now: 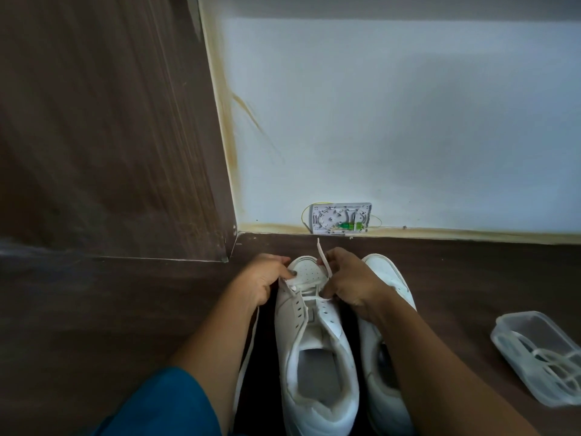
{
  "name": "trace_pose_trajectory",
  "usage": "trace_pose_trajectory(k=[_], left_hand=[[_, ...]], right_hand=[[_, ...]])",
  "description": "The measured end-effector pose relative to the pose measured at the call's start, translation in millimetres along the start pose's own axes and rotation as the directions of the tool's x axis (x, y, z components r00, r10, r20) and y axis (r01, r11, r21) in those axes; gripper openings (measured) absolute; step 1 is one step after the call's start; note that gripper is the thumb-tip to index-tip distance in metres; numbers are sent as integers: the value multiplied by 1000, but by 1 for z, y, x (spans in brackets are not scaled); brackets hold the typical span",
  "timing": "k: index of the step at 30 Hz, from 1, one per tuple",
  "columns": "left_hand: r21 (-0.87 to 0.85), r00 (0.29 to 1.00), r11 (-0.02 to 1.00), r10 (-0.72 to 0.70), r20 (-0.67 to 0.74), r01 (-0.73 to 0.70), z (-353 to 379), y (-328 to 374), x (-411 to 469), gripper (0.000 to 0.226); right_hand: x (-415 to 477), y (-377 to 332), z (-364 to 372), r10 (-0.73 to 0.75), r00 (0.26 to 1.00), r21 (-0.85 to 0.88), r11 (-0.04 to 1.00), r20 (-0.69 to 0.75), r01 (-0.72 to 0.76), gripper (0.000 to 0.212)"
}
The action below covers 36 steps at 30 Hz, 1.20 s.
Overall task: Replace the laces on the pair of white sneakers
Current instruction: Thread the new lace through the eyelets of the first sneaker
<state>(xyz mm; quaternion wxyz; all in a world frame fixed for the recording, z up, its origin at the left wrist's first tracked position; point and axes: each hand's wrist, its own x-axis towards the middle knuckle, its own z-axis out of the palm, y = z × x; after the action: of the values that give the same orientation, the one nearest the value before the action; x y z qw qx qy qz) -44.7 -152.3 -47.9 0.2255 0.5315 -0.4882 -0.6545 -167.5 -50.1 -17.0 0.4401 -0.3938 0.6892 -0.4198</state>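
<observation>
Lying near the sneakers [290,328], a clear container [518,320] holding laces [547,360].

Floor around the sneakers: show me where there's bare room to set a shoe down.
Widest bare floor lies left of the left hand, below the wooden panel. Another patch sits between the right sneaker and the plastic container. Crowded: the right hand joins it on the lace over the left sneaker, toes near the wall.
</observation>
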Motion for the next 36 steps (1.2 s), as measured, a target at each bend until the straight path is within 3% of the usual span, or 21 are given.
trace_pose_trajectory(k=[4,8,11,14,17,19,22,26,27,30,33,34,36], left_hand=[[-107,997,992,68,20,-66,7,4,-4,44],[-86,987,985,152,42,-148,10,1,-3,50],[17,977,977,214,8,-214,17,2,-2,48],[202,953,944,286,-97,-263,29,2,1,27],[392,885,864,417,-208,-315,36,0,6,20],[404,844,839,481,-239,-364,37,1,6,23],[281,853,871,468,-228,-403,36,3,-2,34],[-217,955,930,290,-56,-295,19,18,-18,30],[-239,968,940,252,5,-243,10,22,-22,30],[129,991,983,126,53,-132,-9,26,-35,30],[418,994,904,107,-9,-94,-16,22,-49,27],[540,983,829,181,-15,-144,-18,20,-53,25],[755,922,589,382,54,-288,-20,17,-58,29]], right_hand=[[0,-1,0,-16,1000,49,999,19,15,50],[-1,-1,0,-26,1000,90,996,4,25,49],[1,0,1,-1,1000,113,994,2,0,52],[5,1,2,52,998,54,997,-46,-49,51],[4,1,2,69,997,48,997,-32,-67,51],[2,0,1,52,999,80,995,-3,-52,53],[1,-1,0,27,999,109,994,38,-31,56],[1,-1,-1,8,1000,117,993,23,-11,57],[2,-2,0,2,1000,103,995,7,-3,55],[2,-6,-1,-65,993,-96,994,-100,56,44],[-4,-15,-5,-169,972,-311,944,-163,112,23],[-8,-19,-6,-195,965,-300,944,-176,136,19],[-15,-25,-9,-217,962,-89,975,-167,204,18]])
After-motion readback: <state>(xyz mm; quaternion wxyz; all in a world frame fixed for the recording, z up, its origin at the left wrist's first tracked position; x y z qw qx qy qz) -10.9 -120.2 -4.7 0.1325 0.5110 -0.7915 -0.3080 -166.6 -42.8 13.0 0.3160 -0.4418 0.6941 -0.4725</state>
